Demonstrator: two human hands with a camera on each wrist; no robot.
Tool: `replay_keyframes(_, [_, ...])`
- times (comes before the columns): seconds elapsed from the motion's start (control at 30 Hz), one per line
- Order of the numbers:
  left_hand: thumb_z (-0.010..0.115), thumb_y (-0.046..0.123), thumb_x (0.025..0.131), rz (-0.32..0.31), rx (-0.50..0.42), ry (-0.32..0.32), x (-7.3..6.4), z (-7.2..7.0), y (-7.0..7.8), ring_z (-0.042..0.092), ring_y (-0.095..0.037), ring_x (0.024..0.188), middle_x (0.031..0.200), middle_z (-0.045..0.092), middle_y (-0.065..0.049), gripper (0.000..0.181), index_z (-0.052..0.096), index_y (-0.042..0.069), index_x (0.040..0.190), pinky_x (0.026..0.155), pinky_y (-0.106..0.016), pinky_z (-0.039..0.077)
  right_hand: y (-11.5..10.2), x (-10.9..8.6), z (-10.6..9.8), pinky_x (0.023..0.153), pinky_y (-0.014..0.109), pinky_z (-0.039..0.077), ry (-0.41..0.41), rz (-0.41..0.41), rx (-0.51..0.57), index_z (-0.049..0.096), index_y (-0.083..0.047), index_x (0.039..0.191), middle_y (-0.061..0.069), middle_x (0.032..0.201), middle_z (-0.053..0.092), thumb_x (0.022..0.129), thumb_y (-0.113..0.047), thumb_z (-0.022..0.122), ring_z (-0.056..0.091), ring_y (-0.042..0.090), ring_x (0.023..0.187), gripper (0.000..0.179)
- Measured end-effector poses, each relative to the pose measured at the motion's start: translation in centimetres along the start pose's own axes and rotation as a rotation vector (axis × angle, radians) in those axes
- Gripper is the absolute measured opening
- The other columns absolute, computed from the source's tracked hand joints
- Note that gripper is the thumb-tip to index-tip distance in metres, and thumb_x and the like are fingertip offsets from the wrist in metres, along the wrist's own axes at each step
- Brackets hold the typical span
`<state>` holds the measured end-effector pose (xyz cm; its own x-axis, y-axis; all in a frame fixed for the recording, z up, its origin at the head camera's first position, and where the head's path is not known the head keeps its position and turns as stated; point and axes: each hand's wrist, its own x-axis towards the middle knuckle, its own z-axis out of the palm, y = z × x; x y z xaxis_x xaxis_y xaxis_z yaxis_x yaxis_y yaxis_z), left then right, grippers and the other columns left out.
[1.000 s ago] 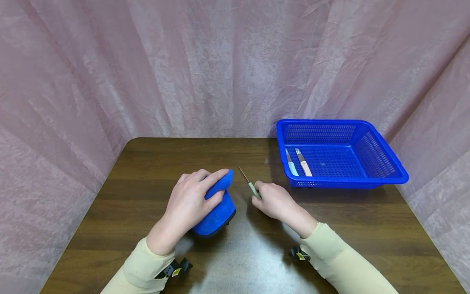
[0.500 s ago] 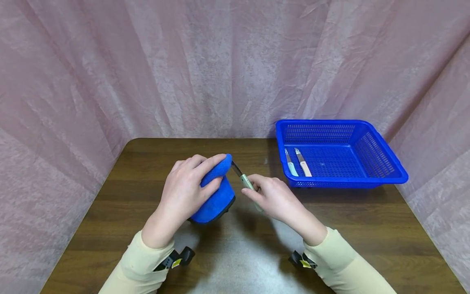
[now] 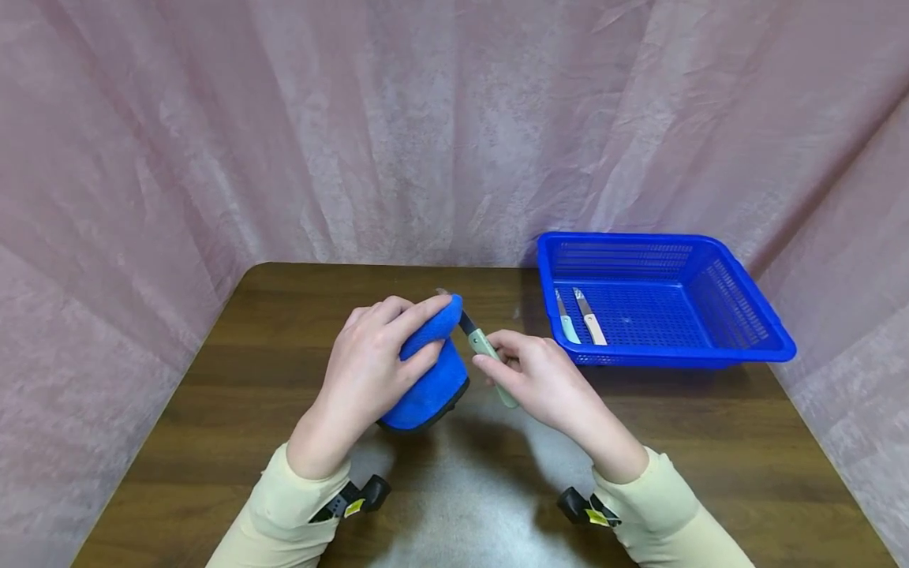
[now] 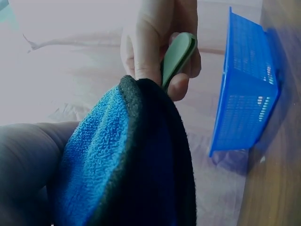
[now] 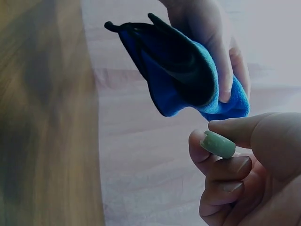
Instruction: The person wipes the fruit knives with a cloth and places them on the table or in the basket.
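Note:
My left hand (image 3: 372,355) grips a folded blue cloth (image 3: 429,394) with dark edging, thumb and fingers pinching its upper part. In my right hand (image 3: 536,375) is a small knife (image 3: 490,355) with a pale green handle, held between thumb and fingers. Its blade runs up and left into the cloth's pinched fold, and the tip seems to show just beyond it; the middle is hidden. From the right wrist, the green handle end (image 5: 218,145) appears between thumb and fingers, below the cloth (image 5: 174,70). The left wrist view shows the cloth (image 4: 99,150) close up.
A blue plastic basket (image 3: 667,355) stands at the table's back right. Inside it lie two knives, one with a light blue handle (image 3: 570,329), the other with a pale pinkish handle (image 3: 594,329). Pink curtains hang behind the brown wooden table (image 3: 248,379).
Both hands have risen a little. The knife, apart from the cloth one second ago, has turned and come up to it; its blade is now in the fold.

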<state>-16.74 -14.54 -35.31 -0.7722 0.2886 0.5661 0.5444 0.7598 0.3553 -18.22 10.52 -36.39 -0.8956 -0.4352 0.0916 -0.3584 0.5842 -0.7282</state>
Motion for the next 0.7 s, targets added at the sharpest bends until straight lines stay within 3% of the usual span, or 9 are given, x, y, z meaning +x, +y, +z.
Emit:
replay_keyframes(0.23, [0.084,0.023,0.097,0.052,0.011,-0.031,-0.23,0.21,-0.23,0.072,-0.028,0.098,0.113,0.075,-0.007,0.055,0.071,0.027,0.150,0.095,-0.055,0.052,0.19,0.10,-0.09,0.065,0.036,0.054,-0.014,0.018,0.047,0.076,-0.018,0.109,-0.010,0.080,0.072,0.110,-0.032,0.071,0.067,0.012,0.069,0.014])
replay_keyframes(0.47, [0.082,0.017,0.094,0.123,0.022,-0.015,-0.33,0.62,-0.02,0.071,-0.027,0.095,0.107,0.073,-0.006,0.053,0.075,0.029,0.145,0.094,-0.055,0.053,0.20,-0.41,-0.80,0.059,0.033,0.049,-0.057,0.020,0.119,0.075,-0.021,0.103,-0.006,0.079,0.072,0.110,-0.032,0.071,0.064,0.015,0.065,0.014])
replay_keyframes(0.7, [0.079,0.014,0.093,0.154,0.017,-0.023,-0.40,0.93,0.21,0.070,-0.023,0.096,0.103,0.072,-0.003,0.054,0.075,0.030,0.144,0.092,-0.052,0.052,0.33,-0.64,-0.87,0.059,0.032,0.049,-0.063,0.021,0.128,0.075,-0.021,0.105,-0.009,0.079,0.072,0.110,-0.033,0.070,0.065,0.014,0.065,0.014])
